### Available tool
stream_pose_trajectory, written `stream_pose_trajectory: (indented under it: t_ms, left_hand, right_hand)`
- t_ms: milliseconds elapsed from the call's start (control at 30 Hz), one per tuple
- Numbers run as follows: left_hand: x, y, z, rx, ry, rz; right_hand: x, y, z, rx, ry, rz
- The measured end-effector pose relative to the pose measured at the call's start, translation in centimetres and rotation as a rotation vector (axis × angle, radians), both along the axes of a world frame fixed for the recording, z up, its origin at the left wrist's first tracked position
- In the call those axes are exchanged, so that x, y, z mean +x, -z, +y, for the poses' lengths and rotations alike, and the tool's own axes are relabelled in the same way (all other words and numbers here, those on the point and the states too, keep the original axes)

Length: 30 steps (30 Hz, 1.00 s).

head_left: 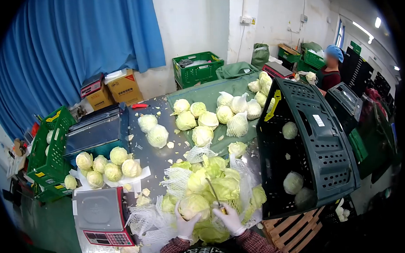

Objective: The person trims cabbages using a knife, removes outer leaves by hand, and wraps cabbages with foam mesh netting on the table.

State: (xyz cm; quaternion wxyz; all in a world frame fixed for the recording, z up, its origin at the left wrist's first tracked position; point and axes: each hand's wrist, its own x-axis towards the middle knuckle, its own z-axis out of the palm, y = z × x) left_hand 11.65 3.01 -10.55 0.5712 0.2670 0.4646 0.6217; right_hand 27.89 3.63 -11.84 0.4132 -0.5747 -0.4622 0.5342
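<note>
My left hand (pixel 187 226), in a white glove, is wrapped round the lower left side of a pale green cabbage (pixel 194 206). In my gloved right hand (pixel 230 219) is a knife (pixel 213 191) with a thin dark blade pointing up and away; its handle sits in my fingers. The blade is apart from the cabbage. Around both hands lies a heap of loose cabbage leaves (pixel 222 187), mixed with white foam net sleeves (pixel 175 181) on the metal table (pixel 144 106).
A scale (pixel 98 215) stands at left, with several cabbages (pixel 113 172) behind it. More cabbages (pixel 207 120), some netted, rest on a green cloth (pixel 221 139). At right, a dark crate (pixel 321 144) lies tipped with cabbages inside. A co-worker (pixel 331 70) stands at the far right.
</note>
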Motion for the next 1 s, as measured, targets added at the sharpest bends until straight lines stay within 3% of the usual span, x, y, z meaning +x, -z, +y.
stream_pose_trajectory:
  t_ms: [33, 67, 100, 133, 200, 233, 267, 300, 333, 400, 433, 533, 567, 667, 800, 867, 900, 967, 1000]
  left_hand:
    - [-0.2, 1.2, -0.3, -0.006, 0.003, -0.003]
    - [-0.8, 3.3, -0.6, 0.040, 0.075, 0.164]
    - [-1.4, 4.3, -0.7, 0.084, 0.147, 0.332]
    - [-2.2, 5.2, -0.5, 0.079, 0.149, 0.334]
    - [-3.3, 5.4, 0.0, 0.079, 0.322, 0.840]
    - [-3.2, 5.2, 0.4, 0.074, 0.322, 0.842]
    - [-2.8, 4.6, 1.1, 0.108, 0.321, 1.046]
    - [-2.4, 4.4, 1.8, 0.147, 0.317, 1.248]
    - [-2.4, 4.9, 2.4, 0.149, 0.318, 1.245]
    - [-2.6, 5.9, 3.1, 0.213, 0.352, 1.202]
    - [-2.4, 5.9, 3.3, 0.205, 0.352, 1.200]
    - [-1.6, 4.3, 4.1, 0.181, 0.382, 1.286]
    - [-1.5, 4.5, 4.2, 0.174, 0.388, 1.329]
    - [-0.8, 4.1, 4.1, 0.135, 0.391, 1.371]
    - [-0.7, 4.1, 4.0, 0.087, 0.403, 1.388]
    - [-0.5, 3.6, 3.9, 0.081, 0.396, 1.363]
    - [-0.5, 3.4, 3.9, 0.073, 0.387, 1.337]
    - [-0.7, 4.0, 3.1, 0.106, 0.353, 1.362]
    - [-0.4, 4.4, 2.2, 0.129, 0.313, 1.379]
  right_hand:
    - [-0.3, 1.3, -0.4, 0.008, -0.023, 0.093]
    - [-0.1, 1.3, -0.1, 0.004, -0.021, 0.090]
    - [0.0, 0.8, 0.4, 0.018, -0.026, 0.009]
    - [0.0, 0.6, 0.9, 0.035, -0.031, -0.070]
    - [0.9, 1.7, 1.9, -0.009, -0.019, 0.043]
    - [1.3, 2.8, 2.3, -0.002, -0.109, -0.020]
    - [1.5, 3.1, 2.6, 0.008, -0.200, -0.086]
    - [0.7, 3.5, 2.3, 0.280, -0.137, -0.170]
    - [0.9, 3.5, 1.9, 0.280, -0.135, -0.174]
    - [0.8, -0.1, 0.3, 0.445, -0.068, -0.607]
    - [0.8, 0.5, -0.3, 0.510, -0.056, -0.656]
    - [0.6, 0.3, -2.1, 0.482, -0.199, -0.841]
    - [0.5, 0.6, -2.8, 0.348, -0.314, -0.990]
    - [-0.2, 1.8, -2.9, 0.532, -0.181, -0.988]
    - [-0.6, 2.8, -2.6, 0.501, -0.161, -1.025]
    - [-0.5, 3.5, -1.3, 0.754, -0.035, -1.055]
    - [-0.2, 3.1, -0.8, 0.756, -0.035, -1.055]
    - [0.5, 1.6, 1.0, 0.426, 0.172, -0.771]
    - [0.9, 0.1, 1.6, 0.428, 0.154, -0.772]
